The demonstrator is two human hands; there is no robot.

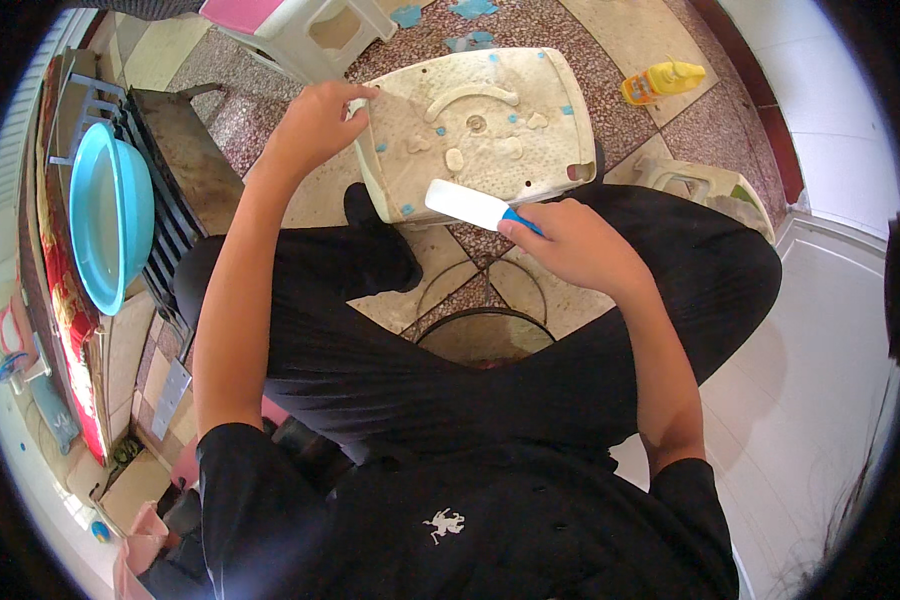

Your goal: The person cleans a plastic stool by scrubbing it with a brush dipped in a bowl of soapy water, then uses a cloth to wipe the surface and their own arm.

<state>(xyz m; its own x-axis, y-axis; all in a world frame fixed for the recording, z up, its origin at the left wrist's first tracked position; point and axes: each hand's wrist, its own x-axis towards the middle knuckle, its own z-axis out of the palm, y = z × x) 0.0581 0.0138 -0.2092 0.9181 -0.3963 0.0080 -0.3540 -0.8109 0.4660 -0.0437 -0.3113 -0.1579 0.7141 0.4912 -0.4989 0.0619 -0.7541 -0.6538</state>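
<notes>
Before me stands a cream plastic stool [487, 146], its textured top marked with a raised curved bar, heart shapes and several small blue spots. My left hand [315, 124] grips the far left corner of the stool, thumb at the edge and fingers on the top. In my right hand [570, 244] is a white tool with a blue handle [465, 204], perhaps a brush; no bristles are visible. Its white end reaches over the near edge of the stool; whether it touches the surface, I cannot tell.
A yellow bottle [661, 81] stands at the far right. Blue scraps [472, 9] lie on the floor beyond the stool, near a white-and-pink stool [300, 34]. A light-blue basin [112, 217] is on the left. Another small stool [701, 184] stands beside my right knee.
</notes>
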